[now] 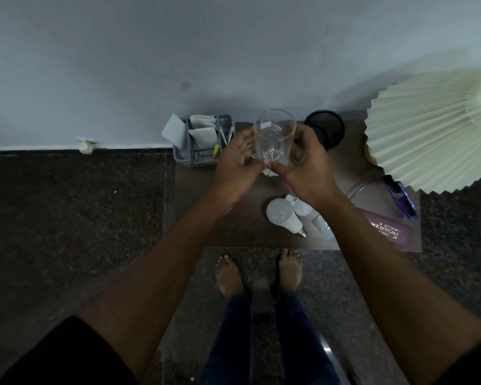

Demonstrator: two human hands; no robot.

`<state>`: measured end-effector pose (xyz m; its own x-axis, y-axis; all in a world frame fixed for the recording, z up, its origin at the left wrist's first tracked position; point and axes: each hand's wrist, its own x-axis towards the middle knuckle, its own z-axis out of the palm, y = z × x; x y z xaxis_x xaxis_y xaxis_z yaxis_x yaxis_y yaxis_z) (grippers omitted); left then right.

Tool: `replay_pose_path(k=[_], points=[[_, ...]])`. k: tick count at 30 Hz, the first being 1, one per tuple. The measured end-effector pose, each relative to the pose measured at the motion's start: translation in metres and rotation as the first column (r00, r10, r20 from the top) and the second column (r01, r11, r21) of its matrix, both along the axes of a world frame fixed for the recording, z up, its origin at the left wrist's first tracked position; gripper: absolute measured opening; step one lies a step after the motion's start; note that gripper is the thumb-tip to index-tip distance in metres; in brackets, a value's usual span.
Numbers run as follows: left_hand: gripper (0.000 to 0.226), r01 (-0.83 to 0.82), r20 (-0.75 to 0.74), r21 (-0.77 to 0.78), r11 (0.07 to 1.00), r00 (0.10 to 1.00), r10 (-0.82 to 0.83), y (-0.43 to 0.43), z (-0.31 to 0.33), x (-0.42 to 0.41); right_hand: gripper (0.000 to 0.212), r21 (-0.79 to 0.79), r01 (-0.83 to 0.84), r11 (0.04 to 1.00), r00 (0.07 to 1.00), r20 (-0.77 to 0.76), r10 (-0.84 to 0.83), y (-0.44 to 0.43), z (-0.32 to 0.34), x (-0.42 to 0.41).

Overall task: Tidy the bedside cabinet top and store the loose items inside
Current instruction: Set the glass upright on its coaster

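One clear glass (274, 134), up in the air over the brown cabinet top (233, 218), near the back edge. Two hands on it. Right hand (308, 165) wrapped round one side, fingers curled. Left hand (239, 159) laid against the other side, fingers mostly straight, thumb down at the bottom.

Lying on the top, two white bulbs, touching side by side: big bulb (282, 215), small bulb (303, 207). One purple glasses case (390, 232) by the front right corner. One pair of blue glasses (400, 195) just behind it. One grey box (203, 140) at the back left, stuffed with paper packets. One black round tub (326, 129) at the back. One pleated lamp shade (433, 129) on the right.
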<state>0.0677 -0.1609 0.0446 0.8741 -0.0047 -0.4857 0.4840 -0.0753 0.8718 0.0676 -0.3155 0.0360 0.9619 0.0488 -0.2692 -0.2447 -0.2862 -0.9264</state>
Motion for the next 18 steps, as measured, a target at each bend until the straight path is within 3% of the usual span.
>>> replay_pose_path(k=[13,18], points=[[0.054,-0.111,0.092,0.166,0.980,0.991,0.097,-0.019,-0.022,0.022,0.056,-0.123,0.145,0.982,0.977,0.176,-0.122,0.015,-0.029,0.018],[0.052,-0.138,0.134,0.204,0.969,0.985,0.112,-0.021,-0.030,0.023,0.055,-0.137,0.147,0.980,0.981,0.150,-0.126,0.018,-0.041,0.020]])
